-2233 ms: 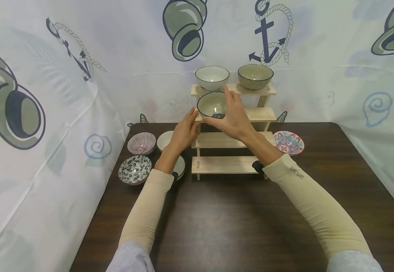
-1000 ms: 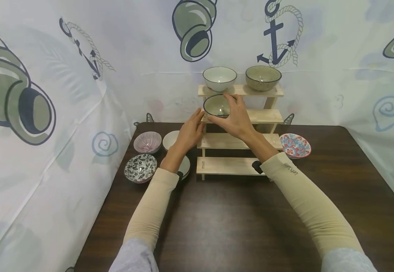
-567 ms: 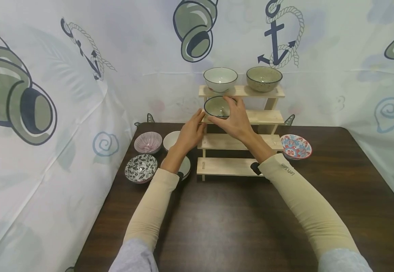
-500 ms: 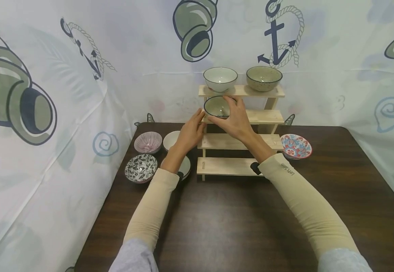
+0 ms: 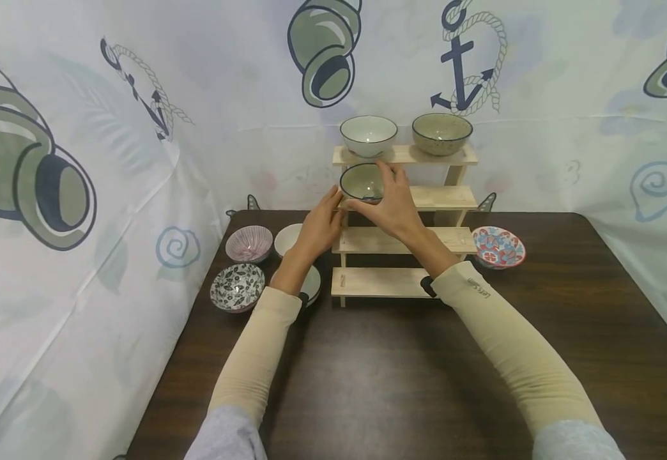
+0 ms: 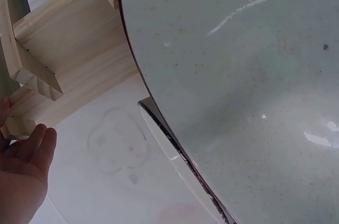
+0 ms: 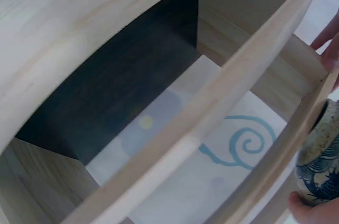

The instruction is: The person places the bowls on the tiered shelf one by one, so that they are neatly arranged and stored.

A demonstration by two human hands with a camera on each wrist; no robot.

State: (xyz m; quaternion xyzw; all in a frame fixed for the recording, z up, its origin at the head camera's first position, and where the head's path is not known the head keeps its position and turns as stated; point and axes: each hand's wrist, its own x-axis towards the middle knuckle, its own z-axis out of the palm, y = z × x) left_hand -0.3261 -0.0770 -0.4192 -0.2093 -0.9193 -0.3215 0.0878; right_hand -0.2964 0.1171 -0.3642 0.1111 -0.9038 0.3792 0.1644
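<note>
A green-grey bowl with a dark rim [image 5: 359, 181] is at the left end of the wooden stand's second tier from the top. My right hand [image 5: 393, 207] pinches its right side, thumb low at the front and fingers at the rim. Beside the bowl's left side, my left hand [image 5: 319, 225] has fairly straight fingers at the tier's end; contact with the bowl is unclear. The left wrist view has this hand [image 6: 24, 173] by the wooden stand [image 6: 79, 44]. Blue patterning covers the bowl's outside [image 7: 322, 168] in the right wrist view, a thumb beneath it.
Two bowls, white [image 5: 368, 137] and speckled olive [image 5: 441, 135], stand on the top tier. Left of the stand are a pink-striped bowl [image 5: 249, 244], a black-and-white floral bowl [image 5: 237, 287], a white bowl [image 5: 286, 240] and pale stacked dishes [image 5: 312, 285]. A red-and-blue dish [image 5: 499, 247] lies right.
The head view has shifted slightly. Compared with the oldest frame, my right fingers are lower at the bowl's rim and the bowl stands slightly lower against the stand. My left hand keeps nearly the same place.
</note>
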